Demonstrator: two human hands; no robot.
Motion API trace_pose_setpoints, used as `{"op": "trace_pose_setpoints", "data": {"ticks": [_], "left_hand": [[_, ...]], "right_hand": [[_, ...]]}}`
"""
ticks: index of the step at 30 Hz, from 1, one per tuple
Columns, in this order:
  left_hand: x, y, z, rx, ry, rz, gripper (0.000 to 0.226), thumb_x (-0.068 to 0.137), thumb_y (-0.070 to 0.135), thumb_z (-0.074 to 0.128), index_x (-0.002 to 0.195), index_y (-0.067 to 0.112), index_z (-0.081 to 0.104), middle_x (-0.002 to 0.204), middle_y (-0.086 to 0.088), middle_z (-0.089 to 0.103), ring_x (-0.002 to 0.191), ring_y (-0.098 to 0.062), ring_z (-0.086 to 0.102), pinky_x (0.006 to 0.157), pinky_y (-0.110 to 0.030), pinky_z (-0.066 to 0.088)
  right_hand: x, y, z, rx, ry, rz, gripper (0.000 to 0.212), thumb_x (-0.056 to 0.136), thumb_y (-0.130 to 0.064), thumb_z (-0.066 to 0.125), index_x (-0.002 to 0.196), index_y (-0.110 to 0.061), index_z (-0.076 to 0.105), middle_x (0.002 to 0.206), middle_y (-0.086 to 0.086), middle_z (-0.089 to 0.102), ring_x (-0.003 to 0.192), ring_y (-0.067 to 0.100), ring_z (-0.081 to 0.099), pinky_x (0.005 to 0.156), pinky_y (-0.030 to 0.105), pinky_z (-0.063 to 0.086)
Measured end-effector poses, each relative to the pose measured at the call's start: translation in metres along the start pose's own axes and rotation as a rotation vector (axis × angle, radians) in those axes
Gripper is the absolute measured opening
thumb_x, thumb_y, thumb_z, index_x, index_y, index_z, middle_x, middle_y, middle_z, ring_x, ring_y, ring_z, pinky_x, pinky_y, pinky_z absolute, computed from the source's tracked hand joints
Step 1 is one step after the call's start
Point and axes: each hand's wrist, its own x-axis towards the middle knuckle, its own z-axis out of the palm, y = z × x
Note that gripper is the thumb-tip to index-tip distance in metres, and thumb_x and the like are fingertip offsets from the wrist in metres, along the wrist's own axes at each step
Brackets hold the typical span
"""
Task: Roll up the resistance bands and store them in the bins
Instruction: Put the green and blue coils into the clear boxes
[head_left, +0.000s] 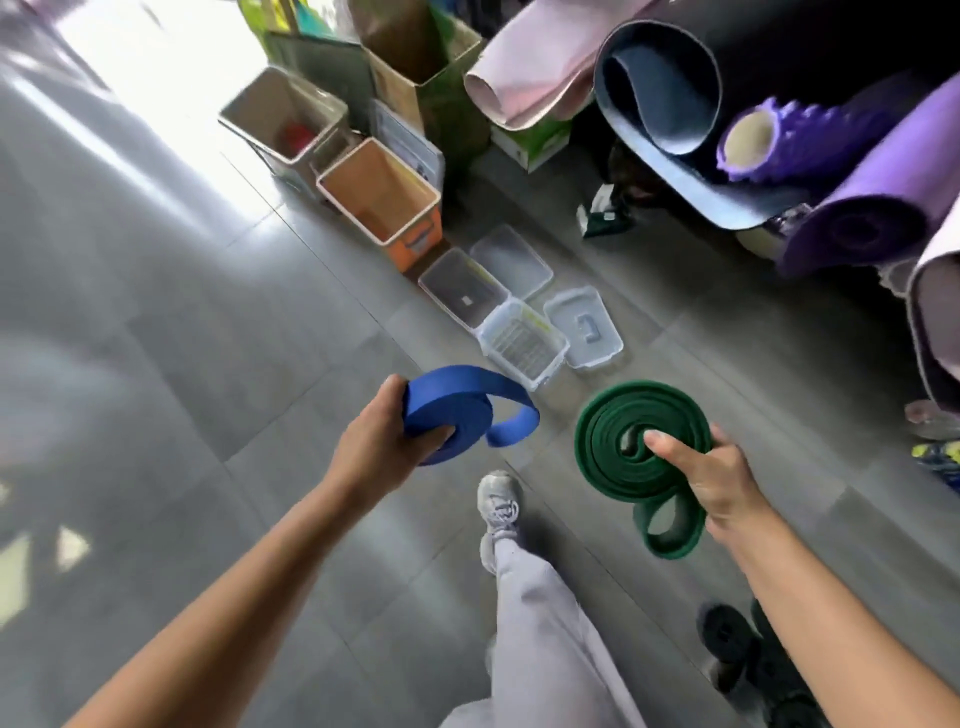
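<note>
Currently, left hand (379, 431): gripped rolled blue band (457, 405), nine o'clock.
Right hand (701, 478): thumb pinned rolled green band (623, 441), three o'clock.
Handling: looked light, rubbery, springy; clamp across coils.
Orange bin (415, 244): eleven o'clock.

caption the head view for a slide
Left hand grips rolled blue band, right hand rolled green band, before an orange bin.

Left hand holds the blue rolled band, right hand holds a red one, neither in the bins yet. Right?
Not quite. The head view shows the right hand gripping a green band, not a red one. The left hand does hold the blue band, and neither is in the bins yet.
</note>
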Motion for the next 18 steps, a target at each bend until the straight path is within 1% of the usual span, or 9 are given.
{"op": "trace_pose_setpoints", "data": {"ticks": [1,3,4,5,7,9,12,15,18], "left_hand": [[0.023,-0.004,-0.011,0.001,-0.004,0.012,0.038,0.077,0.031,0.071,0.087,0.015,0.038,0.071,0.008,0.049,0.065,-0.024,0.048,0.054,-0.031,0.035],[0.071,-0.008,-0.029,0.021,-0.031,0.033,0.038,0.077,0.031,0.072,0.087,0.015,0.039,0.071,0.008,0.049,0.067,-0.024,0.048,0.055,-0.031,0.035],[0.097,-0.011,-0.034,0.031,-0.043,0.032,0.037,0.077,0.031,0.072,0.087,0.015,0.039,0.072,0.008,0.049,0.068,-0.025,0.048,0.056,-0.031,0.035],[0.123,-0.013,-0.038,0.049,-0.055,0.024,0.037,0.077,0.031,0.071,0.088,0.015,0.04,0.072,0.006,0.05,0.068,-0.026,0.049,0.056,-0.031,0.035],[0.178,-0.02,-0.044,0.125,-0.094,0.022,0.037,0.077,0.033,0.069,0.089,0.015,0.04,0.074,0.003,0.052,0.071,-0.028,0.051,0.056,-0.032,0.036],[0.24,-0.031,-0.046,0.209,-0.133,0.069,0.037,0.078,0.036,0.067,0.089,0.015,0.038,0.076,0.003,0.051,0.072,-0.028,0.052,0.056,-0.031,0.035],[0.321,-0.055,-0.045,0.282,-0.171,0.106,0.037,0.078,0.037,0.066,0.087,0.016,0.038,0.073,0.006,0.05,0.07,-0.028,0.052,0.053,-0.03,0.035],[0.376,-0.083,-0.031,0.277,-0.205,0.108,0.038,0.077,0.036,0.069,0.088,0.014,0.039,0.074,0.002,0.053,0.07,-0.03,0.053,0.058,-0.034,0.04],[0.426,-0.109,-0.006,0.294,-0.227,0.121,0.039,0.076,0.034,0.071,0.09,0.012,0.041,0.077,-0.002,0.055,0.073,-0.031,0.053,0.061,-0.036,0.043]], "right_hand": [[0.012,-0.004,0.014,0.013,0.007,-0.001,0.02,0.074,0.001,0.073,0.09,-0.006,0.063,0.067,-0.004,0.072,0.061,0.007,0.066,0.058,0.02,0.055],[0.046,-0.006,0.042,0.026,0.064,-0.004,0.037,0.062,-0.011,0.083,0.093,-0.004,0.064,0.07,-0.001,0.072,0.062,0.007,0.066,0.058,0.019,0.055],[0.068,-0.005,0.055,0.016,0.103,0.002,0.044,0.058,-0.013,0.084,0.096,-0.003,0.064,0.074,0.001,0.072,0.063,0.007,0.066,0.058,0.019,0.055],[0.09,-0.005,0.069,0.007,0.138,0.006,0.045,0.058,-0.012,0.084,0.097,-0.003,0.065,0.078,0.004,0.07,0.064,0.008,0.066,0.059,0.019,0.054],[0.138,0.0,0.099,0.004,0.201,0.039,0.036,0.06,-0.012,0.084,0.09,-0.009,0.065,0.082,0.006,0.069,0.07,0.014,0.066,0.062,0.022,0.055],[0.188,0.007,0.131,0.017,0.244,0.069,0.029,0.064,-0.01,0.084,0.085,-0.013,0.065,0.083,0.006,0.069,0.077,0.025,0.065,0.068,0.029,0.055],[0.258,0.017,0.169,0.008,0.263,0.091,0.023,0.07,-0.005,0.08,0.083,-0.016,0.065,0.083,0.004,0.069,0.076,0.023,0.064,0.07,0.029,0.054],[0.311,0.037,0.195,-0.008,0.266,0.104,0.021,0.072,-0.002,0.078,0.079,-0.017,0.065,0.08,0.001,0.069,0.075,0.021,0.065,0.073,0.031,0.054],[0.353,0.07,0.211,0.011,0.297,0.115,0.02,0.072,-0.004,0.078,0.082,-0.016,0.066,0.086,0.005,0.07,0.079,0.023,0.066,0.079,0.034,0.051]]}}
